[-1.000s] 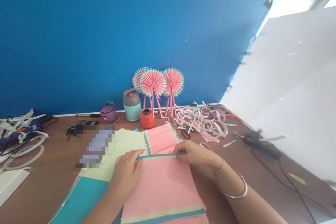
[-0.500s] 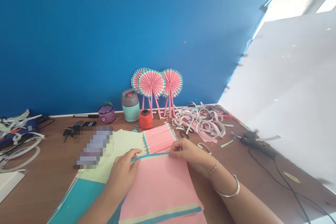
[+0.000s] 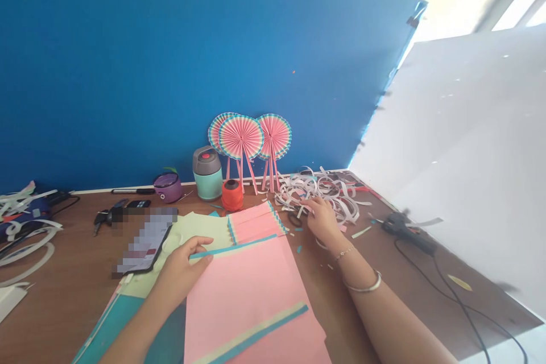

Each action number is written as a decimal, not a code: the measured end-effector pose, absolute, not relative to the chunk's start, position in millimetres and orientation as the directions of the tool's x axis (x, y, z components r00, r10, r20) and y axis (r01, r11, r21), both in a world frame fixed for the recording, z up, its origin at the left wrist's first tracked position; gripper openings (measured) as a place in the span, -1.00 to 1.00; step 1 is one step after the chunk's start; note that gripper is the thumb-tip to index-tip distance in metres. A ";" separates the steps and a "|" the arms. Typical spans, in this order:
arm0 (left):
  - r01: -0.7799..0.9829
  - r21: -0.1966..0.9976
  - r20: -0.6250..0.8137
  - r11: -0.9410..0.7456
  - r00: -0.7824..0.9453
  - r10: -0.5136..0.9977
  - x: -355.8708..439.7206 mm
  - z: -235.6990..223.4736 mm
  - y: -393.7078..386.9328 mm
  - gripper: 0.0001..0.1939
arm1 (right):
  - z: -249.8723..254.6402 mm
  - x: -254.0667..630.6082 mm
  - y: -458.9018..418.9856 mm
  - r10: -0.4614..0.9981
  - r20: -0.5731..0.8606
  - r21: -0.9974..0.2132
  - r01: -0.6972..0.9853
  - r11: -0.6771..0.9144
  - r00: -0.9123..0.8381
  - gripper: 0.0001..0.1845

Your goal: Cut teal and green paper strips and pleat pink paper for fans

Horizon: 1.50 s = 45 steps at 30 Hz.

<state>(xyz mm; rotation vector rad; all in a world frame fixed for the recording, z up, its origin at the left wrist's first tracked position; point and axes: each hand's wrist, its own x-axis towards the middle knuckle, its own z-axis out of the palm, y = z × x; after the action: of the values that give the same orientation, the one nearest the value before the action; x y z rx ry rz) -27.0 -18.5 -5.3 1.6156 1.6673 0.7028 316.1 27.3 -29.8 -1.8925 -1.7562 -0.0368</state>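
Observation:
A pink paper sheet (image 3: 247, 284) with blue and cream strips along its top and lower edges lies in front of me. My left hand (image 3: 181, 267) pinches its top left corner, thumb on the face and fingers at the far edge. Off the sheet, my right hand (image 3: 323, 223) hovers at the scrap pile beside the black-handled scissors (image 3: 295, 219), index finger stretched out. Its other fingers are partly hidden, and I see nothing held in it. Behind the sheet lies a pleated pink paper strip (image 3: 253, 222) with blue and cream edges.
Pink paper fans (image 3: 241, 137) lean on the blue board behind a red thread spool (image 3: 232, 196) and a mint jar (image 3: 207, 176). Curled paper scraps (image 3: 341, 199) lie at the back right. Further right is a black power strip (image 3: 412, 233). A phone (image 3: 147, 242) lies left.
My right hand has let go of the sheet's top edge and moved right and forward to the scraps by the scissors. My left hand still holds the corner; the sheet has turned slightly.

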 end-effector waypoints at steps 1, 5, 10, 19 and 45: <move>0.648 0.759 -0.122 0.066 0.043 0.992 -27.0 -5.4 -18.8 -0.62 | -31.7 318.0 28.5 0.922 0.365 -0.322 0.947 -0.004 0.128 -0.46; 0.710 0.704 -0.140 0.019 0.113 0.984 -27.9 -6.9 -20.4 -0.66 | -36.4 316.0 31.8 0.938 0.331 -0.238 0.971 -0.024 0.105 -0.59; 0.743 0.661 -0.086 -0.105 0.214 0.973 -29.3 -4.3 -22.5 -0.69 | -38.6 315.7 36.4 0.916 0.378 -0.310 0.951 -0.009 0.132 -0.76; 0.849 0.488 -0.151 -0.203 0.311 0.938 -39.1 3.2 -30.9 -0.69 | -15.8 276.5 12.7 0.941 0.315 -0.653 0.690 0.311 -0.126 -0.76; 0.633 0.326 0.087 -0.703 0.720 0.689 17.0 -7.2 -72.5 -0.68 | -21.8 229.9 -25.4 0.927 -0.054 -0.696 0.680 0.231 -0.371 -0.75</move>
<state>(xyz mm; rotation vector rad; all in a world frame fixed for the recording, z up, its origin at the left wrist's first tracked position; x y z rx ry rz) 17.0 -72.5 -7.2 2.6527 1.0420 0.2934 229.9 -25.4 -21.8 -1.4832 -2.1392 0.9152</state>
